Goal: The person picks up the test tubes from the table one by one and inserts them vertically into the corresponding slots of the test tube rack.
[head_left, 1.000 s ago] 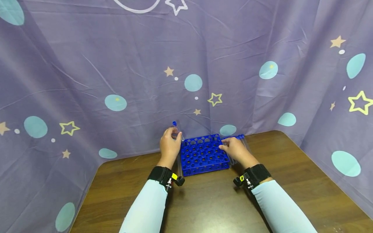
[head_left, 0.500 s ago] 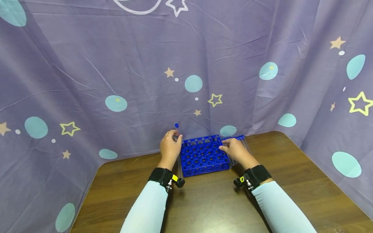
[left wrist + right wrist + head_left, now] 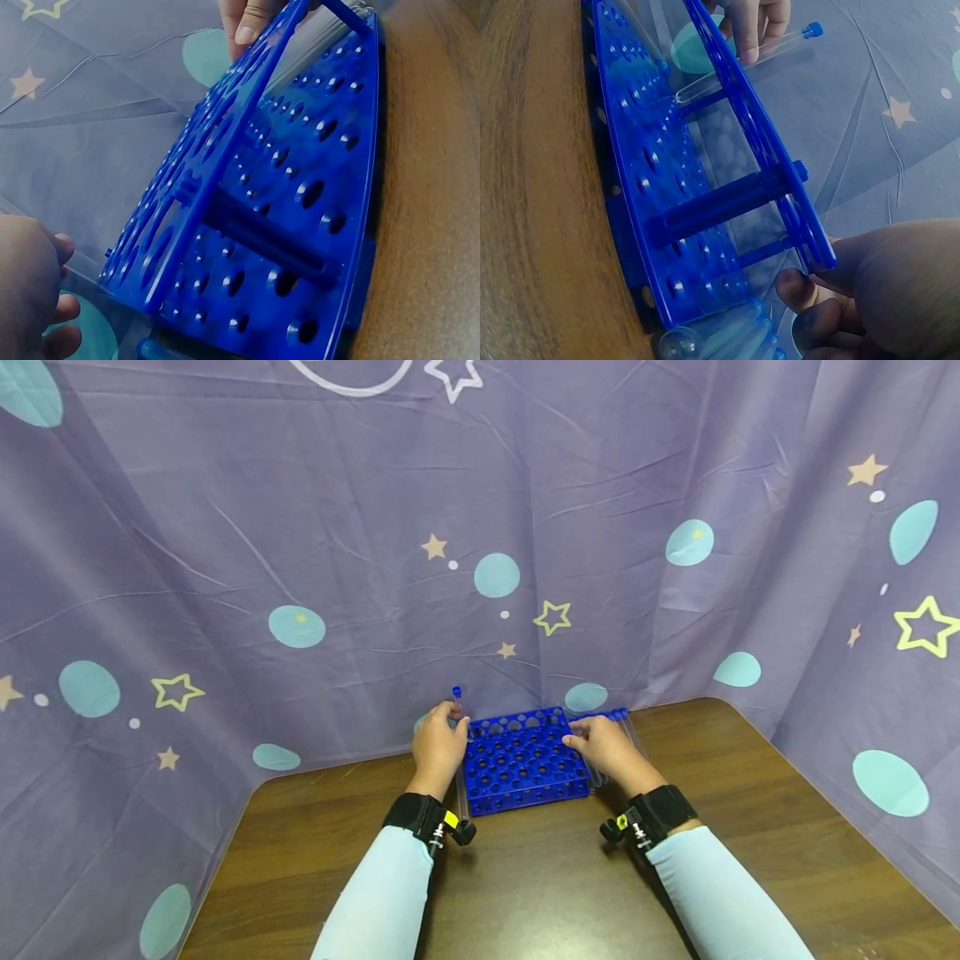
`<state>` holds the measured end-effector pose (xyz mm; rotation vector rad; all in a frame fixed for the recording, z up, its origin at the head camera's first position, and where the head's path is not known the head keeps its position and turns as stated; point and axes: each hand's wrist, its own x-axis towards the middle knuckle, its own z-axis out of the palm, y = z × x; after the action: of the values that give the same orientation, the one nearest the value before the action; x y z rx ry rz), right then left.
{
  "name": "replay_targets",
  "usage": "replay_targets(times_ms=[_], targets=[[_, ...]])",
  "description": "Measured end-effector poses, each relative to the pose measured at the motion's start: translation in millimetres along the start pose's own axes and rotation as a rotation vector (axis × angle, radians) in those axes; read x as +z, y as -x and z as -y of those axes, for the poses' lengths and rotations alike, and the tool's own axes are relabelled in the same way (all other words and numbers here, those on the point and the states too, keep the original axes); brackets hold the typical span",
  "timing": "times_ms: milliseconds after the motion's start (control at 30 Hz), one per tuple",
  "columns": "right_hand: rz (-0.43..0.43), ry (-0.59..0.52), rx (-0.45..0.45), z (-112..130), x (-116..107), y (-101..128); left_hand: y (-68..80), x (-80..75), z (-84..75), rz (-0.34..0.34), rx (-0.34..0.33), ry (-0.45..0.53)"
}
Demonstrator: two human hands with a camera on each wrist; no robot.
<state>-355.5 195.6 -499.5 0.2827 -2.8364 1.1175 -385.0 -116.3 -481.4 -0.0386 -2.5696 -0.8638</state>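
Note:
My left hand [image 3: 439,745] pinches a clear test tube with a blue cap [image 3: 457,692] over the far left corner of a blue test tube rack [image 3: 525,760]. In the right wrist view the test tube [image 3: 787,46] passes through the rack's top plate, its rounded end close to the lower plate. My right hand [image 3: 611,750] grips the rack's right end, thumb and fingers at the edge of the top plate. The left wrist view shows the rack [image 3: 300,150] from its left side, with part of my left hand [image 3: 30,292] at the lower left corner.
Several blue-capped test tubes [image 3: 621,713] lie along the rack's right side, partly behind my right hand. Another clear tube [image 3: 462,797] lies along its left side. The wooden table [image 3: 540,885] meets a purple patterned curtain [image 3: 360,610] just behind the rack.
The test tube in my left hand has come down and stands more upright, its lower end now in the rack's far left corner. My right hand stays on the rack.

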Motion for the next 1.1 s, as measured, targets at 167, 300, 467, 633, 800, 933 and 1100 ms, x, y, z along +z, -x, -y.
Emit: replay_targets(times_ms=[167, 300, 467, 633, 800, 933, 1100], targets=[[-0.001, -0.001, -0.009, -0.1, 0.1, 0.2, -1.1, 0.1, -1.3, 0.025, -0.007, -0.026], [-0.004, 0.0, -0.006, -0.1, 0.2, 0.2, -2.1, -0.5, -3.7, 0.051, 0.005, -0.057], [0.0, -0.006, 0.004, 0.2, 0.2, -0.2, -1.9, -1.2, -5.2, 0.063, 0.012, -0.081], [-0.003, -0.005, 0.001, 0.1, -0.2, -0.1, -0.9, -1.0, -4.8, 0.073, -0.003, -0.075], [-0.011, -0.004, -0.009, -0.2, -0.8, -0.1, -0.9, -0.5, -2.2, 0.084, -0.009, -0.073], [-0.007, -0.012, -0.011, 0.2, -0.9, 0.3, -0.8, 1.5, 1.6, 0.107, -0.018, -0.077], [-0.006, -0.011, -0.013, -0.9, 0.0, 0.3, 3.5, 0.9, 6.4, 0.135, -0.035, -0.052]])
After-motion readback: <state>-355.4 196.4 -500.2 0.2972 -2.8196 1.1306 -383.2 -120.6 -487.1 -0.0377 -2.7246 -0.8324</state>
